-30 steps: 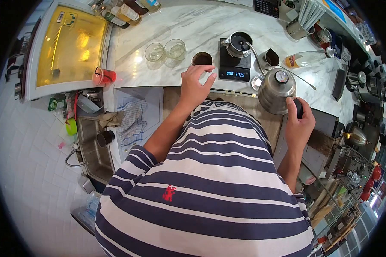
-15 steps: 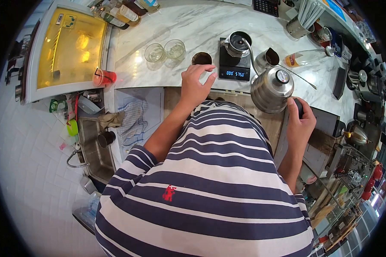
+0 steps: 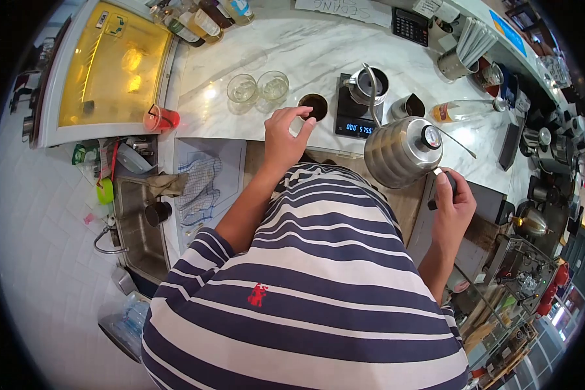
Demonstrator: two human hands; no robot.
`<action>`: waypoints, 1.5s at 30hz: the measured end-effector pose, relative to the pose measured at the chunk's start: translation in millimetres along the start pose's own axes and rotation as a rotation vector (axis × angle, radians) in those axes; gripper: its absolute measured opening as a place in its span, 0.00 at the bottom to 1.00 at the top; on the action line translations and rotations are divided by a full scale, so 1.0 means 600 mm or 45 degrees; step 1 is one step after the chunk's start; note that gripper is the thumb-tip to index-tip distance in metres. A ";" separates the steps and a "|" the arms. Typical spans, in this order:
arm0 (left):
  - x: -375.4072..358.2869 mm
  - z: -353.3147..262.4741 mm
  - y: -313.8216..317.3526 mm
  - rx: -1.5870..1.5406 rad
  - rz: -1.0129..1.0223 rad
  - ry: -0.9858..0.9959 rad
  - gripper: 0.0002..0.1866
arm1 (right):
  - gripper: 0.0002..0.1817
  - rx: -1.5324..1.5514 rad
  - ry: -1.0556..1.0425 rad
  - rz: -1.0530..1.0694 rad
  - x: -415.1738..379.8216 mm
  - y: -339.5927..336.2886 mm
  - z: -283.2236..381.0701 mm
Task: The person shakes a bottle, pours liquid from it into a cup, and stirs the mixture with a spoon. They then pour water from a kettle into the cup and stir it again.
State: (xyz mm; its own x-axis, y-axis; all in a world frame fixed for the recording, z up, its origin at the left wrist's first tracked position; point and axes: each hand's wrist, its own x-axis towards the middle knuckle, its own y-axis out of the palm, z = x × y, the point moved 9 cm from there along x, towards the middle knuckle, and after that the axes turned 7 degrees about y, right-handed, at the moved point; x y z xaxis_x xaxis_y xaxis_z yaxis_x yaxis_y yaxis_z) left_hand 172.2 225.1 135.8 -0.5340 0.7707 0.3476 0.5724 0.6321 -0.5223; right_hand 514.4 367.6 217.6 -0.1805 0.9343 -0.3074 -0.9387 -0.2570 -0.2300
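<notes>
My right hand point(image 3: 452, 201) is closed around the black handle of a steel gooseneck kettle point(image 3: 400, 155), held in front of the counter edge. The kettle's thin spout rises over a shiny handled pot point(image 3: 377, 84) with a dark inside. That pot stands on a black digital scale point(image 3: 351, 117) with lit blue digits. Thumb and fingers apart, my left hand point(image 3: 286, 136) has its fingertips right at the near rim of a small dark cup point(image 3: 314, 104). Two clear glasses point(image 3: 243, 88) sit beyond my left hand.
A small metal pitcher point(image 3: 408, 107) stands right of the scale, near a long thin spoon point(image 3: 458, 143) and a lying clear bottle point(image 3: 465, 109). A red cup point(image 3: 160, 118) is at the counter's left end, above a sink point(image 3: 136, 224). Bottles point(image 3: 205, 25) and a calculator point(image 3: 411, 26) are farther back.
The view has shifted slightly. The kettle has swung a little left, its spout still over the pot. The scale digits have changed slightly. My left hand stays beside the dark cup, fingers apart.
</notes>
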 end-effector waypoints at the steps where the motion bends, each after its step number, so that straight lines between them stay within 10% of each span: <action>1: 0.004 -0.001 -0.011 0.000 -0.063 0.034 0.11 | 0.13 0.005 -0.005 0.024 -0.001 0.009 0.006; 22: 0.064 0.142 -0.222 0.133 -0.198 -0.064 0.12 | 0.15 0.275 -0.073 0.230 0.080 0.350 0.123; 45: 0.111 0.284 -0.293 0.126 -0.047 -0.122 0.12 | 0.20 0.159 -0.148 0.074 0.282 0.598 -0.032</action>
State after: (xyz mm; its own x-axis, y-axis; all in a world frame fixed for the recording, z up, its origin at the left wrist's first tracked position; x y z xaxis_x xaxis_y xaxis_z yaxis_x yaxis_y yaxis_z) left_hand -69.7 151.9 118.2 -0.6133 0.7329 0.2945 0.4895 0.6453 -0.5865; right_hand 152.6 428.5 65.5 -0.2614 0.9429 -0.2062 -0.9536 -0.2854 -0.0961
